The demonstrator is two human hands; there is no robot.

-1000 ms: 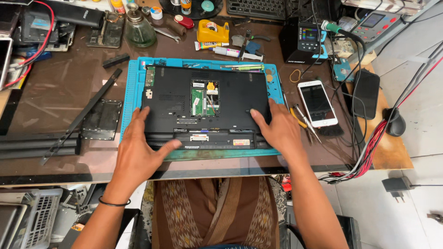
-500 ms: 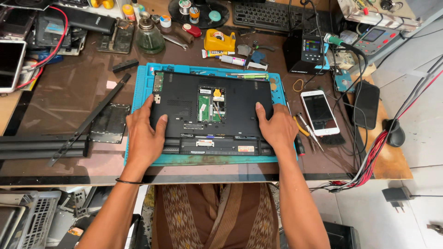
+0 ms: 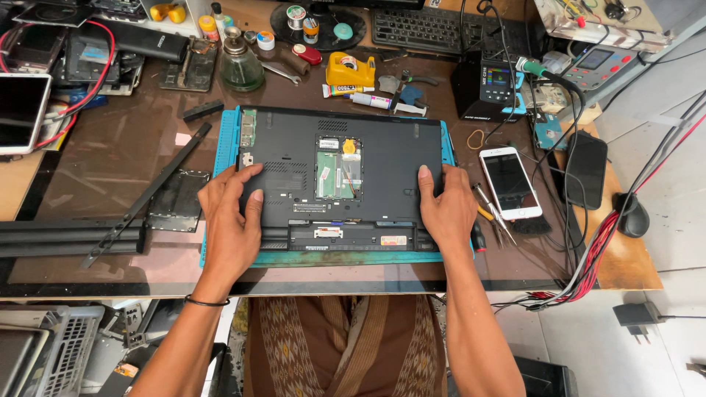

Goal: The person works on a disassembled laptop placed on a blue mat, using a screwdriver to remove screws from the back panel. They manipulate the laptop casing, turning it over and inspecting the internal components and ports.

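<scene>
A black laptop (image 3: 382, 154) lies upside down on a blue work mat (image 3: 228, 140), its underside up with one small cover off, showing green memory boards (image 3: 334, 173). My left hand (image 3: 232, 217) rests flat on the laptop's left front part, fingers spread over the base. At the right front edge, my right hand (image 3: 445, 209) grips the laptop's side, thumb on top. A thin black band circles my left wrist.
A removed black cover panel (image 3: 175, 200) and long black strips (image 3: 70, 237) lie left of the mat. A white phone (image 3: 510, 182) and screwdrivers (image 3: 489, 209) sit right. Bottles, a yellow tape measure (image 3: 350, 70), a keyboard (image 3: 419, 29) and a soldering station (image 3: 491, 88) crowd the back.
Both hands slid from the laptop's front corners further onto its left and right sides. The camera has moved closer over the desk.
</scene>
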